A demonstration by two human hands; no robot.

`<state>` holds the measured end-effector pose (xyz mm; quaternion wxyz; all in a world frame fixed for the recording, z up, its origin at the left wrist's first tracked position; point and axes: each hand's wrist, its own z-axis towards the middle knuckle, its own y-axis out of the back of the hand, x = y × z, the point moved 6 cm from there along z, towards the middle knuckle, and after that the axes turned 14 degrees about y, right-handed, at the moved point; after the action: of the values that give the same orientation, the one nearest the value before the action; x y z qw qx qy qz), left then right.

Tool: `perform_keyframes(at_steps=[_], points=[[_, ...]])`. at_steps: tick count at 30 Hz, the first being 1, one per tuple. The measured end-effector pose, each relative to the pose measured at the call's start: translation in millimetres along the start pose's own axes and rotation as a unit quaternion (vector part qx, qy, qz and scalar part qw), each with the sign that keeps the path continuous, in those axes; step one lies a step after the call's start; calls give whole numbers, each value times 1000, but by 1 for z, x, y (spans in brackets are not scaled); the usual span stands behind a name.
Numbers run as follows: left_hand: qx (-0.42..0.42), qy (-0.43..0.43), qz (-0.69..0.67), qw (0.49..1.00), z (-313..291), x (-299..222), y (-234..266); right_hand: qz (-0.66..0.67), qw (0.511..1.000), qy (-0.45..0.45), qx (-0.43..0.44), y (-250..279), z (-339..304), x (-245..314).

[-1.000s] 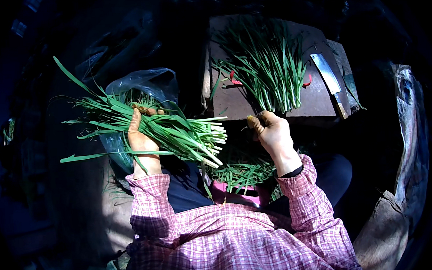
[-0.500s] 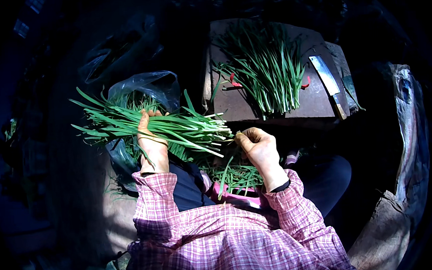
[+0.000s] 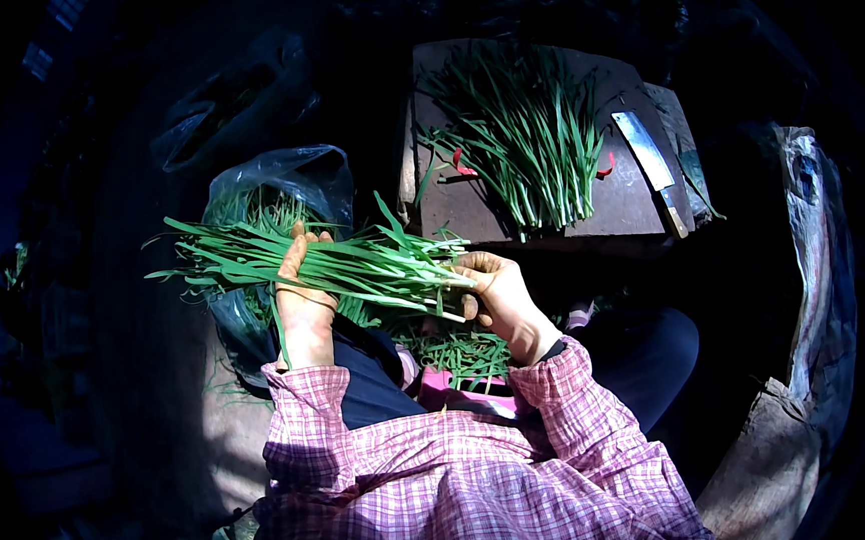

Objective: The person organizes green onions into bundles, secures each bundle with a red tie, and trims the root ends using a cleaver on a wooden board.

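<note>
A bunch of garlic chives point(image 3: 377, 266) lies across my left hand point(image 3: 305, 314), which is wrapped round its middle. The green leaf tips point left and the pale stem ends point right. At those stem ends, the fingers of my right hand point(image 3: 503, 300) pinch the chives from the near side. Below the bunch, loose chive leaves point(image 3: 466, 353) fill a pink container point(image 3: 451, 391) between my legs. A clear plastic bag point(image 3: 321, 175) with more chives stands behind my left hand, partly hidden by the bunch.
Beyond my right hand, a brown board point(image 3: 446, 217) bears a large pile of chives point(image 3: 539, 147) with a red tie point(image 3: 460, 164) under it. A cleaver point(image 3: 645, 150) lies at the board's right side. Pale sacking point(image 3: 809, 274) stands at the far right.
My right hand has moved slightly left and closed on the stem ends; before, it pinched just off their tips. My left hand still holds the bunch, now a little lower.
</note>
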<state>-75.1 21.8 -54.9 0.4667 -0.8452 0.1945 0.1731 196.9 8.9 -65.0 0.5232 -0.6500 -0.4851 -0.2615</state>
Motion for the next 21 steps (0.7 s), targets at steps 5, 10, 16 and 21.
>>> perform_keyframes(at_steps=[5, 10, 16, 21], points=[[-40, -39, -24, 998, 9, -18, 32, 13, 993, 96, -72, 42, -5, 25], [-75, -18, -43, 996, 13, -1, 25, -308, 946, 93, 37, -7, 15, 36], [-92, -48, -97, 990, 38, -17, 58, -105, 981, 116, -113, 51, 8, 39], [-112, -6, -119, 987, 42, 3, 54, -201, 979, -33, 34, -6, -4, -16]])
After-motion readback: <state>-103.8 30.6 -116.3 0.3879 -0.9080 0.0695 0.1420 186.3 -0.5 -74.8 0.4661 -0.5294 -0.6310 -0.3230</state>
